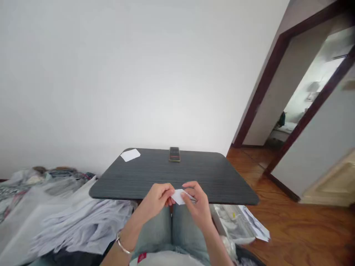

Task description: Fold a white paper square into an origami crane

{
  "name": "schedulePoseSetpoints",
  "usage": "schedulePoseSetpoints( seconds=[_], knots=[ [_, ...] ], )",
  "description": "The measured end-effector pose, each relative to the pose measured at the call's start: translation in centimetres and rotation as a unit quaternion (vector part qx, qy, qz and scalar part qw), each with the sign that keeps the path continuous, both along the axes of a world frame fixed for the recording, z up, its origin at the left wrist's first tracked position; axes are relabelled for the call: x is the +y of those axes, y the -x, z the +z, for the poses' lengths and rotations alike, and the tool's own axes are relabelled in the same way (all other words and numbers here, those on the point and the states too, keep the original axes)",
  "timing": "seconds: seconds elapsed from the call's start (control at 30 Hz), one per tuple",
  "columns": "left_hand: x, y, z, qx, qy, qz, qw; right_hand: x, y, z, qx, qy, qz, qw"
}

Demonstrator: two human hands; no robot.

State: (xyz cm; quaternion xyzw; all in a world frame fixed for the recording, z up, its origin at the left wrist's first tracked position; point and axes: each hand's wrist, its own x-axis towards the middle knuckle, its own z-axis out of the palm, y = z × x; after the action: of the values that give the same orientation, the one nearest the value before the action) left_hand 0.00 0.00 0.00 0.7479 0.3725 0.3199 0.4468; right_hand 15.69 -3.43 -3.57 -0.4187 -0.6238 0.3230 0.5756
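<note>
Above the blue jeans, at the near edge of the table, a small white paper is resting between two grips. The left hand is pinching its left end, the thumb and curled fingers being nearly closed; the right hand is holding the other end by thumb and bent fingers, with the index finger standing a little apart. The paper is looking thin, smooth and straight-edged. Its long axis seems to be running left to right, but fingers are covering the right end, so I cannot tell the full outline. The table is showing fine dark grain and rounded corners; flat white sheets and a dark rectangular object are lying near its far edge.
</note>
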Motion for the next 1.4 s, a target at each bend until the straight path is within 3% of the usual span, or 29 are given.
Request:
schedulePoseSetpoints(
  seconds=[0.3,0.5,0.8,1.17,1.4],
  knots=[
    [0.5,1.2,-0.2,-0.014,0.056,-0.083,0.995,1.0,-0.3,-0.8,0.043,0.028,0.048,0.998],
    [0.5,1.5,0.3,-0.026,0.082,-0.124,0.989,1.4,-0.7,-1.1,0.064,0.031,0.042,0.997],
    [0.8,-0.2,-1.3,0.001,0.029,-0.043,0.999,1.0,-0.2,-0.6,-0.073,-0.027,-0.010,0.997],
    [0.9,-1.0,-1.7,-0.133,0.134,-0.087,0.978,0.7,-0.3,0.0,-0.120,-0.061,-0.014,0.991],
    [1.4,-0.8,-2.1,-0.130,0.160,-0.079,0.975,0.9,-0.2,-0.5,-0.103,-0.054,-0.018,0.993]
  ],
)
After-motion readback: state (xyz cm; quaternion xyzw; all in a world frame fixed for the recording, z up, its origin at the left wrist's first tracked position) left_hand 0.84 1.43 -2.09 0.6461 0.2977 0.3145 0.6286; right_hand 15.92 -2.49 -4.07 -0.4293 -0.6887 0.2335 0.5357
